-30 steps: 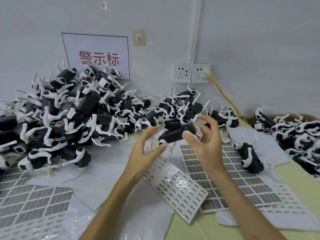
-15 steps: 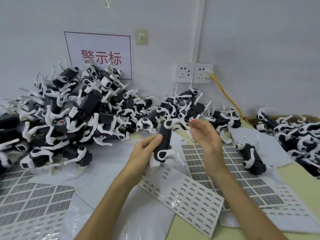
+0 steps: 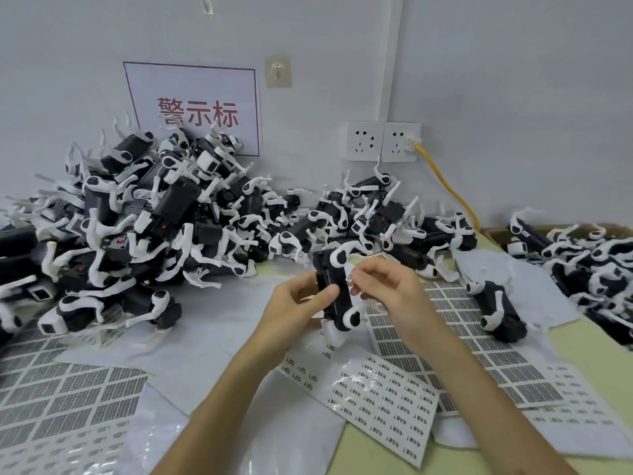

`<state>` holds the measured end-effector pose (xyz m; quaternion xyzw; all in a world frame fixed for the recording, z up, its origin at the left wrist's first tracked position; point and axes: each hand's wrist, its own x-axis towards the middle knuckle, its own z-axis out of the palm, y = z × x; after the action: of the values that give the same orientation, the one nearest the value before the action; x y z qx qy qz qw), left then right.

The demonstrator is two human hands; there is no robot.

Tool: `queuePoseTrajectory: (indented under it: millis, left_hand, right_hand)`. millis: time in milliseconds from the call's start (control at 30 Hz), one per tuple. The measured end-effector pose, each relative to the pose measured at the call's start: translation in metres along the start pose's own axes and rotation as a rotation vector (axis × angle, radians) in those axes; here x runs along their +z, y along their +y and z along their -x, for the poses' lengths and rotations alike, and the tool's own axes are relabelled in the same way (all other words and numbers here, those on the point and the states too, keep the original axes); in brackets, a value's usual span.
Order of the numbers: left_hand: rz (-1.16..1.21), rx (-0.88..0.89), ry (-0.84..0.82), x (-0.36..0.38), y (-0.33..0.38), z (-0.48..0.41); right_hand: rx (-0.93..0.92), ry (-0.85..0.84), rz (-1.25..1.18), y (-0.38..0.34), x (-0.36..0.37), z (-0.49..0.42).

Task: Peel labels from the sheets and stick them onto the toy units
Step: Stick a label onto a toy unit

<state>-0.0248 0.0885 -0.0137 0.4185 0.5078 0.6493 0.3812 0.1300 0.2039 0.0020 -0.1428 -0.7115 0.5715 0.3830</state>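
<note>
Where the hands met: a black plastic toy unit with white limbs [image 3: 334,296] was held on end above the paper, near the middle of the table.
Left hand [image 3: 294,306]: it gripped the toy unit from the left, thumb laid across the black body and fingers curled behind.
Right hand [image 3: 387,289]: its fingertips pinched a small white label [image 3: 349,276] just at the toy unit's right side; whether the label already touched the body I cannot tell.
Label sheet: a glossy white label sheet with rows of small barcodes [image 3: 376,385] lay flat under both forearms.
Grid sheet: a sheet of dense grey printed rectangles [image 3: 479,341] lay beneath the right wrist, partly under the label sheet.
Left pile: a tall heap of black-and-white toys [image 3: 154,228] leaned against the wall.
Lone toy: one more of them [image 3: 496,310] lay on its side on white paper, right of the hands.
Cardboard box [image 3: 496,231]: at the right edge, filled with further toys.
Wall: a white sign with red characters [image 3: 195,108], twin white sockets [image 3: 382,141], and a yellow cable [image 3: 445,186] plugged into the right one.
Table: pale yellow-green tabletop [image 3: 599,358].
</note>
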Motion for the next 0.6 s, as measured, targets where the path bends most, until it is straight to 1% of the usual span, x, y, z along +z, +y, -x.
queuePoseTrajectory:
  millis: [200, 433, 600]
  left_hand:
    - [-0.045, -0.025, 0.034, 0.0, -0.003, -0.002]
    - [-0.113, -0.012, 0.052, -0.002, -0.009, -0.005]
    - [-0.197, 0.015, 0.051, -0.004, -0.014, -0.007]
  right_hand:
    - [0.049, -0.018, 0.085, -0.001, 0.001, 0.0]
    - [0.033, -0.005, 0.266, 0.004, 0.004, -0.002]
    - [0.064, 0.007, 0.3, 0.007, 0.002, -0.003]
